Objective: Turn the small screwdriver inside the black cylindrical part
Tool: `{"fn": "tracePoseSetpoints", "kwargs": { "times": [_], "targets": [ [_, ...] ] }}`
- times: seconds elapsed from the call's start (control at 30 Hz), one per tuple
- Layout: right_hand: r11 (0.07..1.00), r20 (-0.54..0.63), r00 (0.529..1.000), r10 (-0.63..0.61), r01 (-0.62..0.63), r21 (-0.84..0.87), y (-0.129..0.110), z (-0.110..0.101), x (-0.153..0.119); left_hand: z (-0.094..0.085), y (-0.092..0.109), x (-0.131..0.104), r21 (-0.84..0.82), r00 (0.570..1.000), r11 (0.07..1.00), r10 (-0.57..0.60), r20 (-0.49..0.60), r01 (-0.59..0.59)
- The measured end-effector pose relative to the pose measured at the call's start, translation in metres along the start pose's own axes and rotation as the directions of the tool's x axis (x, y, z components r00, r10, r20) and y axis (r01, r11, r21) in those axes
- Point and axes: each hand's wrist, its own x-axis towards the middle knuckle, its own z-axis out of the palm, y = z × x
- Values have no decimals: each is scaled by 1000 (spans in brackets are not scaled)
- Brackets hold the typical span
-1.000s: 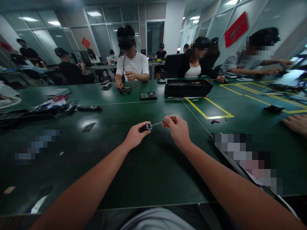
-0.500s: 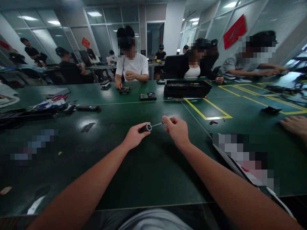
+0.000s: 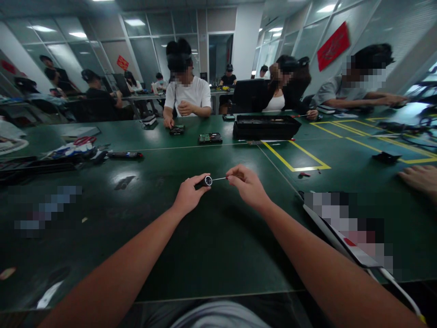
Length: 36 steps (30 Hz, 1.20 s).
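Over the middle of the table, my left hand (image 3: 189, 195) is closed around a short black cylinder (image 3: 204, 182). Its round end, rimmed with a pale ring, faces right and toward me; it could be a flashlight. My right hand (image 3: 246, 183) pinches a screwdriver (image 3: 219, 179) with a thin metal shaft and a bit of red at the handle. Most of that handle is hidden by the fingers. The shaft points left and its tip meets the ringed end; whether it goes inside I cannot tell.
A long black box (image 3: 266, 128), a green circuit board (image 3: 210, 137) and red-handled scissors (image 3: 84, 140) lie beyond my hands on the green table (image 3: 191, 255). A laptop-like device (image 3: 336, 232) with a white cable sits at right, near another person's hand (image 3: 419, 180). Co-workers sit opposite.
Both hands have shifted slightly left with the cylinder and screwdriver. The screwdriver shaft lies more level, and the right fingers are nearer the cylinder. A co-worker opposite has raised a hand to the head.
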Motion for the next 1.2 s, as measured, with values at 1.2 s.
{"fn": "tracePoseSetpoints", "kwargs": {
  "times": [1.2],
  "targets": [
    [995,-28,996,89,-89,-33,3,7,0,-7,4,3,159,999,986,-43,21,40]
  ]
}}
